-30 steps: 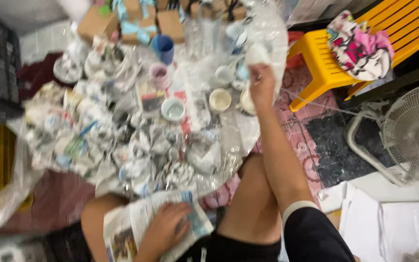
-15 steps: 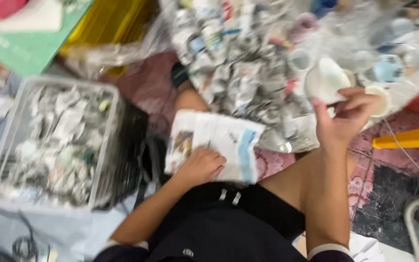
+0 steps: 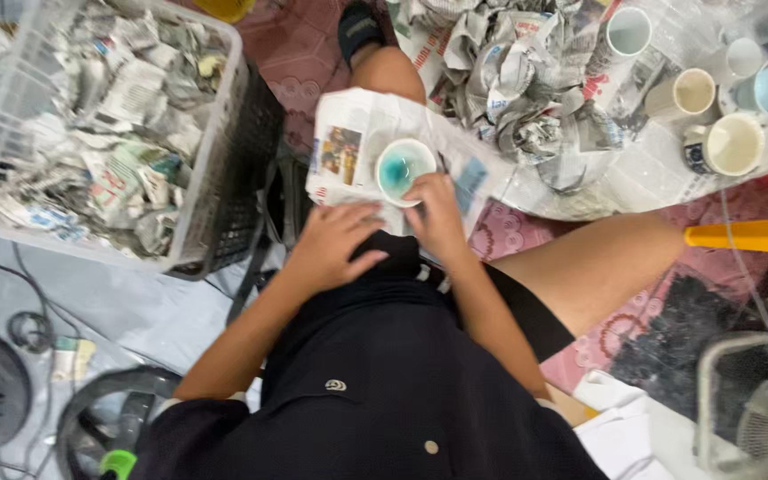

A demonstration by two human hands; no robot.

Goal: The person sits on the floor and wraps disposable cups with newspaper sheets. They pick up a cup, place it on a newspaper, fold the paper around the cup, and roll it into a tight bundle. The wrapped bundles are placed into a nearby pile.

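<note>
— What's changed since a moment back?

— The right hand [image 3: 437,213] was up in the air with the cup [image 3: 404,171]; now it has come down and the cup sits on the sheet of newspaper [image 3: 357,147] spread over the person's lap. The view has also swung toward the lap.

— And the fingers?

— The right fingers [image 3: 420,188] curl against the near side of the cup, touching its rim and wall. It stands upright, mouth up, white outside and blue-green inside. Whether they grip it or only steady it, I cannot tell. The left hand [image 3: 335,249] lies flat, fingers [image 3: 362,213] loosely spread and unclenched, pressing the near edge of the sheet just beside the cup.

— What's around that?

— Past the sheet, a heap of crumpled newspaper bundles [image 3: 508,80] lies on the floor by the person's bare knee. To the right of the heap stand several bare cups [image 3: 722,142], mouths up, on clear plastic. On the person's left a white plastic basket [image 3: 215,160] sits on the floor, filled with more paper-wrapped bundles [image 3: 91,124]. A yellow stool leg [image 3: 748,236] pokes in at the right edge, and a fan [image 3: 757,418] stands at the lower right corner.
</note>
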